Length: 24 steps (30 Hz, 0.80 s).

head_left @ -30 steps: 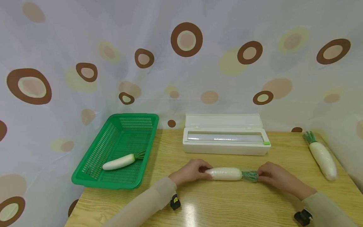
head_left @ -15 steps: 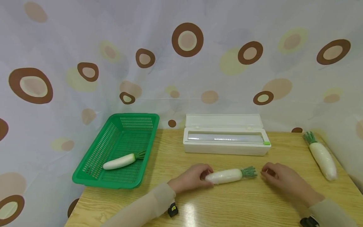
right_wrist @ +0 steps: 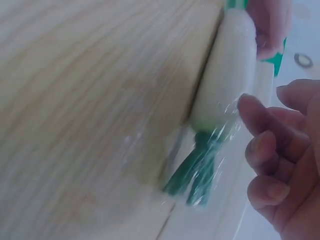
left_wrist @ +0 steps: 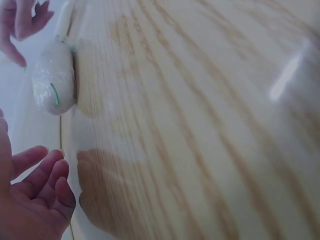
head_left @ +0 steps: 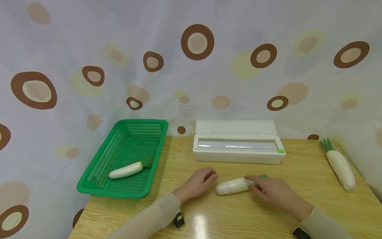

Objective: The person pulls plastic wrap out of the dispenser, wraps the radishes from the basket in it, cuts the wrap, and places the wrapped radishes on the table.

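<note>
A white radish [head_left: 232,186] in cling film lies on the wooden table, its green leaf stubs [right_wrist: 196,170] wrapped in film too. My right hand [head_left: 274,192] is over its leaf end; in the right wrist view the fingertips [right_wrist: 250,110] come close beside the radish, loosely bent and not closed round it. My left hand [head_left: 197,182] stands just off the radish's blunt end, fingers relaxed and holding nothing. In the left wrist view a gap shows between that hand [left_wrist: 40,195] and the film-covered tip [left_wrist: 52,80].
Behind the radish stands a white cling film box [head_left: 238,156], lid up, a roll [head_left: 237,145] inside. On the left, a green basket [head_left: 82,186] holds an unwrapped radish [head_left: 126,170]. Another wrapped radish [head_left: 341,169] lies at the far right. A patterned curtain [head_left: 221,83] hangs behind the table.
My left hand has let go of the radish's blunt end and drawn slightly left. My right hand first left the leaf stubs, then moved left over them. The radish has turned slightly.
</note>
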{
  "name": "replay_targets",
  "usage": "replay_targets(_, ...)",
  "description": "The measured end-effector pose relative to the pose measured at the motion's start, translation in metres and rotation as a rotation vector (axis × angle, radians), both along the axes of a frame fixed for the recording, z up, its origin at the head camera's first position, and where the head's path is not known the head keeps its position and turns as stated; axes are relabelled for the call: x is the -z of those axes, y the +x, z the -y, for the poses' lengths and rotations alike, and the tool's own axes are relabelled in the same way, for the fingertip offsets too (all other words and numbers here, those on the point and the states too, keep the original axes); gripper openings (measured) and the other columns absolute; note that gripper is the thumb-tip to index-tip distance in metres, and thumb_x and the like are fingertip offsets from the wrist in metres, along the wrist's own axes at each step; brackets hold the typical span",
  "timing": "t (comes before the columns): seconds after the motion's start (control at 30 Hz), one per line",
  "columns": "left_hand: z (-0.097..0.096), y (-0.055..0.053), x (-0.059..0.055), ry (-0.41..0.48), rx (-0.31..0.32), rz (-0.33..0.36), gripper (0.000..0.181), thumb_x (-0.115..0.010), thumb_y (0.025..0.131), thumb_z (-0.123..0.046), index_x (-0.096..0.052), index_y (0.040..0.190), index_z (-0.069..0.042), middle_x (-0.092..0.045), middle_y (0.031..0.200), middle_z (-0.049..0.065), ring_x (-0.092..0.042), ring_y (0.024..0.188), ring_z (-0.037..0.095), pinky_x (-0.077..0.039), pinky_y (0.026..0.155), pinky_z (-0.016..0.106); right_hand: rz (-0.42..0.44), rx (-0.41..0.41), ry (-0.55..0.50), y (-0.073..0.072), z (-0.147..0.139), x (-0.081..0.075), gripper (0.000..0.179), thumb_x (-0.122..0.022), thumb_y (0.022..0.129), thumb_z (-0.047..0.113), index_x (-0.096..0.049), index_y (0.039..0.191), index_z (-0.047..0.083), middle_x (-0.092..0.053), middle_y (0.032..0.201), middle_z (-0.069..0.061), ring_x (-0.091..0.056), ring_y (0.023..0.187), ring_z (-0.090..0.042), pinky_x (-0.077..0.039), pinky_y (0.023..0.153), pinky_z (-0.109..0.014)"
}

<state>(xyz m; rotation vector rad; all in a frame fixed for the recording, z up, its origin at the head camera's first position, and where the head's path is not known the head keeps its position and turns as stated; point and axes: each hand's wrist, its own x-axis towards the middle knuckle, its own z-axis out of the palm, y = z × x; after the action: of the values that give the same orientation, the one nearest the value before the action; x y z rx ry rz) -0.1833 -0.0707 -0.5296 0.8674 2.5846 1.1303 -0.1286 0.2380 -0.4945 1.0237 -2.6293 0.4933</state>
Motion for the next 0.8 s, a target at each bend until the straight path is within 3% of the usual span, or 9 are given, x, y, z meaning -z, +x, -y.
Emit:
replay_targets(0.13,0.002,0.000,0.000,0.010,-0.005,-0.020,0.038,-0.044,0.113,-0.035,-0.068,0.124,-0.008,-0.065,0.099,-0.002,-0.056,0.086,0.006,-0.050,0.079,0.023,-0.190,-0.058,0.055,-0.008,0.020,0.000,0.030,-0.077,0.095,0.022,-0.074,0.121,0.009,-0.066,0.104,-0.004,-0.062,0.080,-0.012,-0.054,0.061,-0.031)
replay_targets(0.23,0.002,0.000,0.000,0.018,-0.008,-0.035,0.036,-0.044,0.114,-0.032,-0.068,0.121,-0.007,-0.065,0.098,-0.001,-0.056,0.086,0.006,-0.050,0.079,0.023,-0.242,-0.093,0.123,-0.013,0.032,0.001,0.038,-0.082,0.090,0.023,-0.073,0.124,0.007,-0.067,0.115,-0.011,-0.066,0.094,-0.023,-0.059,0.073,-0.038)
replay_targets(0.37,0.002,-0.001,0.001,0.029,-0.012,-0.050,0.036,-0.043,0.114,-0.031,-0.069,0.119,-0.006,-0.066,0.098,0.000,-0.057,0.086,0.007,-0.051,0.080,0.024,-0.215,-0.115,0.249,-0.016,0.042,0.002,0.051,-0.088,0.084,0.024,-0.071,0.128,0.005,-0.070,0.114,-0.007,-0.063,0.104,-0.025,-0.056,0.088,-0.042)
replay_targets(0.5,0.003,-0.002,0.001,0.041,-0.019,-0.069,0.036,-0.043,0.114,-0.030,-0.069,0.117,-0.005,-0.067,0.098,0.001,-0.061,0.089,0.009,-0.053,0.083,0.027,-0.159,-0.108,0.316,-0.016,0.044,0.000,0.052,-0.089,0.082,0.024,-0.072,0.127,0.004,-0.070,0.111,-0.005,-0.061,0.108,-0.026,-0.053,0.092,-0.043)
replay_targets(0.8,0.007,0.000,-0.001,0.033,-0.039,-0.091,0.038,-0.041,0.114,-0.032,-0.070,0.116,-0.007,-0.067,0.099,0.000,-0.062,0.093,0.011,-0.054,0.086,0.030,-0.092,-0.160,0.276,-0.009,0.036,-0.001,0.032,-0.088,0.081,0.014,-0.074,0.110,0.015,-0.067,0.110,0.000,-0.060,0.109,-0.025,-0.051,0.094,-0.046)
